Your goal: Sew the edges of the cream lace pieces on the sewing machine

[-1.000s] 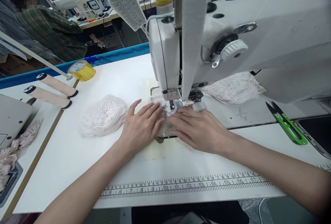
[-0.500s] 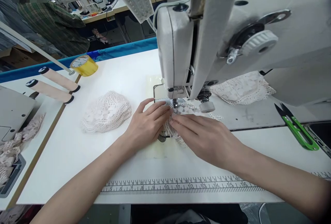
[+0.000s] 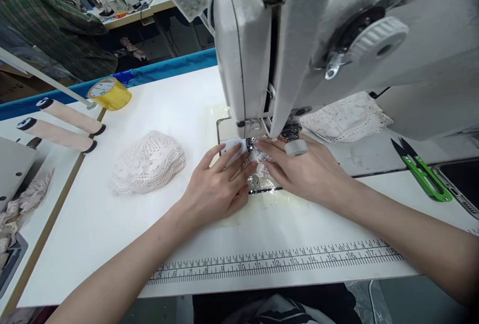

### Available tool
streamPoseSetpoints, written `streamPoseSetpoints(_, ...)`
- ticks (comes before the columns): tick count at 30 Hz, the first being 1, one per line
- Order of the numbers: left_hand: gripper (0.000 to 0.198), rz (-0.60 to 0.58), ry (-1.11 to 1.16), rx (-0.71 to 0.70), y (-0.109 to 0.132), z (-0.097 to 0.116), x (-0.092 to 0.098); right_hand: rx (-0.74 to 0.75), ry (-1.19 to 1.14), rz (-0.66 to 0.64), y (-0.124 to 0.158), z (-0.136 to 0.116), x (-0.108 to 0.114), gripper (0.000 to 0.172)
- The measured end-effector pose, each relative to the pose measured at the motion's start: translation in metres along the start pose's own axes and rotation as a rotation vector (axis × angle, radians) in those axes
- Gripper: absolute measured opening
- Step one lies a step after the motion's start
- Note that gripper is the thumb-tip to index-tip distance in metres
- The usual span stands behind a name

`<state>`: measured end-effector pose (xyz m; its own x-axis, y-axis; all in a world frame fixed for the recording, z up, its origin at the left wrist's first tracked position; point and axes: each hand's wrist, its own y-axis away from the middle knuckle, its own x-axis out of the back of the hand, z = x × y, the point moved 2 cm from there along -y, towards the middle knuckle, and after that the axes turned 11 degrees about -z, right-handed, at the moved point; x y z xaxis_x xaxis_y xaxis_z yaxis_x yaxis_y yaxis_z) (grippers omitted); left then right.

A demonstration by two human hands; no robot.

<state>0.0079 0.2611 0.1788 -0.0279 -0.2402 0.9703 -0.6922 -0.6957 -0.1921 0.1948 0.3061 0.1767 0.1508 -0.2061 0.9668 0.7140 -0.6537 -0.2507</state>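
A white lace piece lies under the presser foot of the sewing machine, mostly covered by my hands. My left hand rests flat left of the needle, fingers spread, its fingertips at the lace's left edge. From the right, my right hand reaches over the lace with fingers stretched out and thumb apart. Some of its fingertips are hidden behind the needle area and a white knob. A stack of lace pieces sits to the left of my left hand.
More lace lies behind my right arm. Green thread snips and a phone are at the right. Yellow tape and two thread cones stand at the left. A printed ruler runs along the front edge. A person is beyond the table.
My right hand has moved away from me, up beside the presser foot. The lace's near part has drawn in under the hands, baring the metal plate. The view has shifted slightly.
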Motion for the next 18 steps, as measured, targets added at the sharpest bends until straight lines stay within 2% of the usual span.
streamPoseSetpoints(5, 0.035, -0.005, -0.047, 0.037, -0.0036, 0.0089, 0.0014, 0.025, 0.01, 0.015, -0.0004, 0.0025, -0.0014, 0.028)
streamPoseSetpoints(11, 0.033, -0.013, -0.06, 0.049, -0.0038, 0.0102, 0.0016, 0.031, 0.018, 0.026, -0.0001, 0.0035, -0.0022, 0.026)
streamPoseSetpoints(18, 0.033, 0.011, -0.037, 0.069, -0.0025, 0.0103, 0.0, 0.158, -0.047, 0.155, 0.0058, -0.0034, 0.0036, 0.028)
